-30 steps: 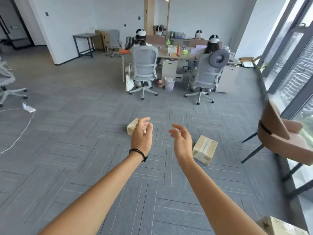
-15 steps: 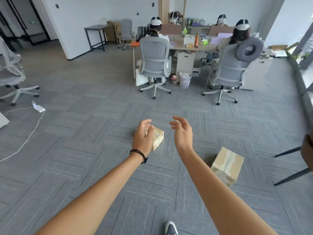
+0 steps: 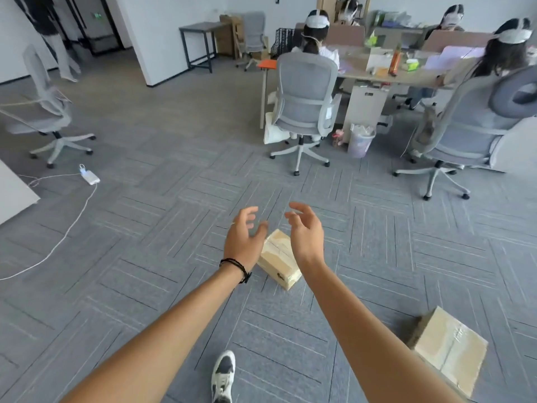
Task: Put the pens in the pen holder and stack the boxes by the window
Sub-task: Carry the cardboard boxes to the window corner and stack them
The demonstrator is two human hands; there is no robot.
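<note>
A small taped cardboard box (image 3: 278, 258) lies on the grey carpet between my two outstretched arms. My left hand (image 3: 243, 238), with a black cord on the wrist, hovers above its left side, fingers loosely spread and holding nothing. My right hand (image 3: 305, 230) hovers above its right side, fingers relaxed and empty too. A larger cardboard box (image 3: 449, 347) lies on the floor at the lower right. No pens or pen holder are in view.
Two grey office chairs (image 3: 303, 100) with seated people stand at a desk (image 3: 386, 77) ahead. An empty swivel chair (image 3: 43, 112) is at the left. A white power strip (image 3: 90, 177) with its cable trails over the carpet. My shoe (image 3: 223, 375) shows at the bottom.
The view has swung left and closed in on the small box, which now lies between my hands. Both hands have opened a little wider. The window and brown chair have left the view.
</note>
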